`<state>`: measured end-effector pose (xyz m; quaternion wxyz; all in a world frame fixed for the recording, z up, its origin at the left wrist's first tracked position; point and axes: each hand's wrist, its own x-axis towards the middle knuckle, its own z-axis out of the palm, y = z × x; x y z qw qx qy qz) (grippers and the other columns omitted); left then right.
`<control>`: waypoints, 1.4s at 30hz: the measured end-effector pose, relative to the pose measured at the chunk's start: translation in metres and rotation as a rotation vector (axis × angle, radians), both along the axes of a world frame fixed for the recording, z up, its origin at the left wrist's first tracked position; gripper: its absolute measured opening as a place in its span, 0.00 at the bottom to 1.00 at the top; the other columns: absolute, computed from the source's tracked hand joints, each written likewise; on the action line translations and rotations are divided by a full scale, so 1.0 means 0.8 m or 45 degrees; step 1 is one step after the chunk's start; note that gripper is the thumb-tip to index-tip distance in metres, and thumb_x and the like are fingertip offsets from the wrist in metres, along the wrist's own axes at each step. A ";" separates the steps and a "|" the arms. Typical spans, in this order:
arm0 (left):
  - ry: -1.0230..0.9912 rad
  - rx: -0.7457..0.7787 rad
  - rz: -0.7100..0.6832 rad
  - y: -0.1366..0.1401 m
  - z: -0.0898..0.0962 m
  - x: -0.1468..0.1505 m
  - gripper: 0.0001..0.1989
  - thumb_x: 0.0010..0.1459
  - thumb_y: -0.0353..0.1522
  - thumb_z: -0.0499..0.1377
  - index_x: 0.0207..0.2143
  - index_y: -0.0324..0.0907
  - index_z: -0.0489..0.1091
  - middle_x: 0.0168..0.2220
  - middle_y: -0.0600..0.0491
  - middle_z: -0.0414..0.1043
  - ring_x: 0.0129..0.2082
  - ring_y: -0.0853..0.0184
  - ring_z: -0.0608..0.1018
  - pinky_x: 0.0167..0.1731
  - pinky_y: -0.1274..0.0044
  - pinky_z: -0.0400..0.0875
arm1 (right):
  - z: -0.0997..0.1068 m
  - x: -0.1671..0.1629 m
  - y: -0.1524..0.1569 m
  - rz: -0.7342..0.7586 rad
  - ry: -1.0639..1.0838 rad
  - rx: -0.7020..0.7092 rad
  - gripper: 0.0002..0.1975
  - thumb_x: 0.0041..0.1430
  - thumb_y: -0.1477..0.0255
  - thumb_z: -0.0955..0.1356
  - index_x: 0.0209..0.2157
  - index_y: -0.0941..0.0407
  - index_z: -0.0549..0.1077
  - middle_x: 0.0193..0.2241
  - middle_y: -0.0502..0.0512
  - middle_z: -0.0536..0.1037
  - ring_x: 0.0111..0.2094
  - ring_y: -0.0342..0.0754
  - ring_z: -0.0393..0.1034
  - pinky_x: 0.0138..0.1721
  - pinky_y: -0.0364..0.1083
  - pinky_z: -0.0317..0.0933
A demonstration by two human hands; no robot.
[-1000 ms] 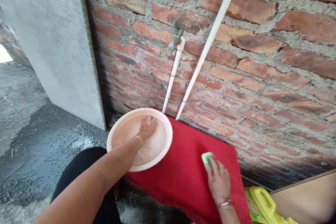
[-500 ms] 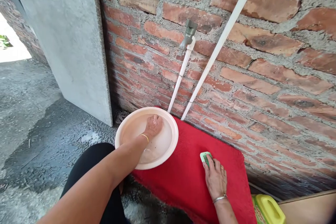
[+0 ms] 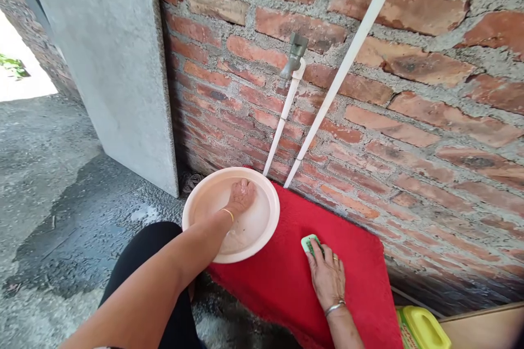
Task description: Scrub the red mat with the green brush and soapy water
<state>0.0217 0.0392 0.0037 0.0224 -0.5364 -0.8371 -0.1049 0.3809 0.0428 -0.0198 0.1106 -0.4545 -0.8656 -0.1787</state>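
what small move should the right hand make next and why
Probably a short stroke of the green block over the red cloth toward the basin: the right hand already has its fingers around the block on the cloth, while the left hand is down in the basin.

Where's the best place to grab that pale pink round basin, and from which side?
Probably the rim of the pale pink round basin, at its left and right edges, from above: the lip runs all round, and opposite holds should keep its water level. The red brick wall crowds the far side.
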 end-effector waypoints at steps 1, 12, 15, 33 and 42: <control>-0.003 0.003 -0.002 0.000 0.001 0.000 0.17 0.65 0.32 0.46 0.45 0.36 0.72 0.45 0.37 0.70 0.45 0.53 0.73 0.46 0.64 0.61 | 0.003 0.003 0.002 -0.047 -0.001 -0.006 0.20 0.69 0.62 0.58 0.56 0.48 0.74 0.45 0.61 0.77 0.39 0.53 0.72 0.41 0.52 0.64; 0.025 0.022 -0.003 0.000 -0.004 -0.002 0.15 0.65 0.32 0.48 0.44 0.37 0.73 0.44 0.38 0.71 0.45 0.53 0.73 0.45 0.64 0.62 | 0.001 -0.089 -0.110 0.299 0.099 -0.049 0.20 0.67 0.67 0.63 0.58 0.43 0.69 0.44 0.57 0.75 0.39 0.51 0.70 0.42 0.49 0.63; 0.049 0.023 -0.006 0.001 -0.006 -0.002 0.16 0.66 0.33 0.47 0.43 0.37 0.73 0.43 0.38 0.71 0.45 0.52 0.73 0.45 0.64 0.62 | -0.001 -0.067 -0.093 0.204 0.047 -0.010 0.19 0.66 0.67 0.64 0.57 0.42 0.71 0.42 0.57 0.75 0.38 0.51 0.70 0.41 0.49 0.63; 0.042 0.041 -0.007 -0.001 -0.001 0.000 0.15 0.64 0.31 0.47 0.42 0.36 0.73 0.43 0.38 0.72 0.44 0.52 0.74 0.44 0.65 0.62 | -0.010 -0.028 -0.129 0.121 0.096 -0.041 0.20 0.68 0.62 0.61 0.59 0.43 0.70 0.45 0.60 0.75 0.41 0.53 0.71 0.44 0.52 0.64; 0.036 0.061 -0.032 0.000 -0.005 -0.002 0.16 0.64 0.30 0.46 0.41 0.36 0.73 0.43 0.37 0.72 0.44 0.51 0.73 0.43 0.64 0.62 | 0.009 0.112 -0.068 -0.657 0.027 0.042 0.26 0.70 0.57 0.55 0.56 0.54 0.73 0.39 0.64 0.73 0.32 0.52 0.69 0.34 0.50 0.62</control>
